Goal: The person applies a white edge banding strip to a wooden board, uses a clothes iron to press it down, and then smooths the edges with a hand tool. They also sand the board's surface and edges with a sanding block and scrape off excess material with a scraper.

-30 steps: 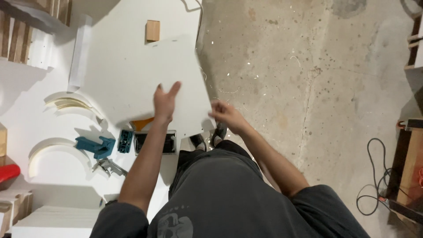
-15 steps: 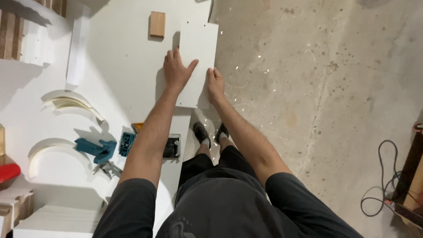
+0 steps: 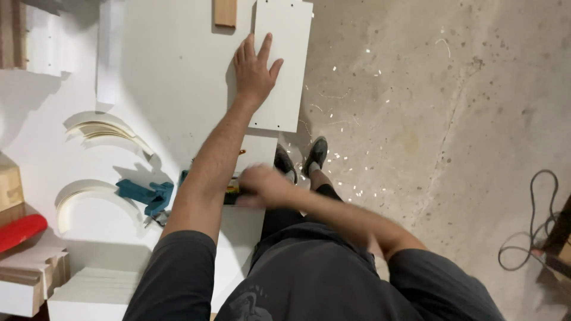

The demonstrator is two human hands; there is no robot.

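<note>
My left hand [image 3: 254, 70] lies flat with fingers spread on a white rectangular panel [image 3: 286, 89]. The panel rests on the white worktable [image 3: 172, 83] and overhangs its right edge. My right hand [image 3: 260, 184] is blurred by motion at the table's near right edge. It sits on a small dark tool with a yellow part [image 3: 231, 191]. The blur hides whether the fingers have closed on the tool. My two shoes [image 3: 300, 157] stand on the concrete floor just beside the table.
A small wooden block [image 3: 225, 12] lies beside the panel's far end. A teal clamp [image 3: 146, 195], two curved white pieces [image 3: 107, 128] and a long white strip [image 3: 110, 53] lie to the left. A red object [image 3: 21, 230] sits at the left edge, and a cable [image 3: 529, 232] lies on the floor at right.
My right hand has left the panel and swung back to the dark tool at the table edge. The left hand stays flat on the panel, which now lies farther out.
</note>
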